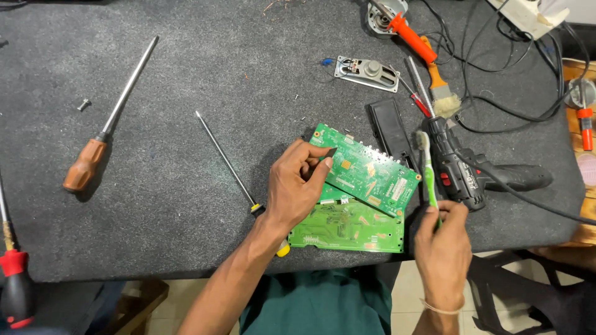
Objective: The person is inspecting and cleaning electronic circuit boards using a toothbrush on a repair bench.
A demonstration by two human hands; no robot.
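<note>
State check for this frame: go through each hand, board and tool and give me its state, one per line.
Left hand: gripping the upper circuit board, tilted.
Right hand: holding a green toothbrush, bristles up.
Lower circuit board: flat on the mat.
Electric screwdriver: lying on its side.
Brown-handled screwdriver: lying untouched.
Loose screw: lying alone.

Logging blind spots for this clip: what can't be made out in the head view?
- Lower circuit board: its upper part is hidden under the upper circuit board and the left hand.
- Toothbrush: its handle end is hidden inside the right hand.
- Thin screwdriver: the handle is mostly behind the left forearm.
- Red-handled tool: cut off by the left frame edge.
- Board components: too small to identify.
</note>
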